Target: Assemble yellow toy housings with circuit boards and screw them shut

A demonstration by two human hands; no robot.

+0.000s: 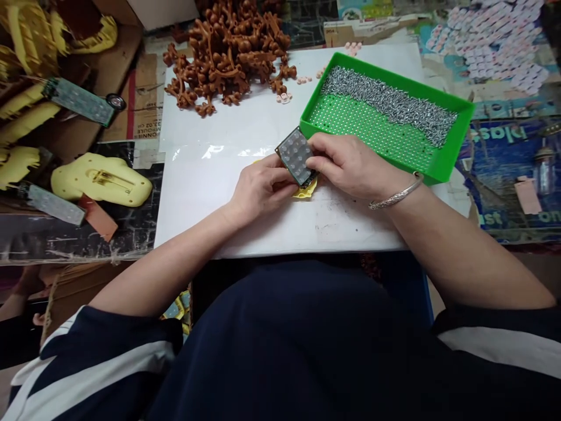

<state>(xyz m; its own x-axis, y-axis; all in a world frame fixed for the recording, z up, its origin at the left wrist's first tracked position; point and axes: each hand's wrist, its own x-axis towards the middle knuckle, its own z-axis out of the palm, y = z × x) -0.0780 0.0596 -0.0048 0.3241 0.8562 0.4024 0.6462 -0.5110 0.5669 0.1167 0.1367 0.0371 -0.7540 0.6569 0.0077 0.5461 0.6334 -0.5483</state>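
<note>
A circuit board with a grey rubber button pad [297,156] is tilted up above the white work surface. My right hand [350,161] pinches its right edge between thumb and fingers. Close against the board's left side, my left hand [263,190] is closed around a yellow plastic piece [307,190]. Most of that yellow piece is hidden behind my fingers and the board. Just beyond my right hand stands a green tray [372,131] holding many small silver screws [390,99].
Brown plastic parts [236,52] are heaped at the back. On the left lie a yellow shell [103,178], more button-pad boards [79,99] and a box of yellow parts [26,35]. Small pale printed pieces [495,41] cover the back right. A person's hand shows at the lower left edge.
</note>
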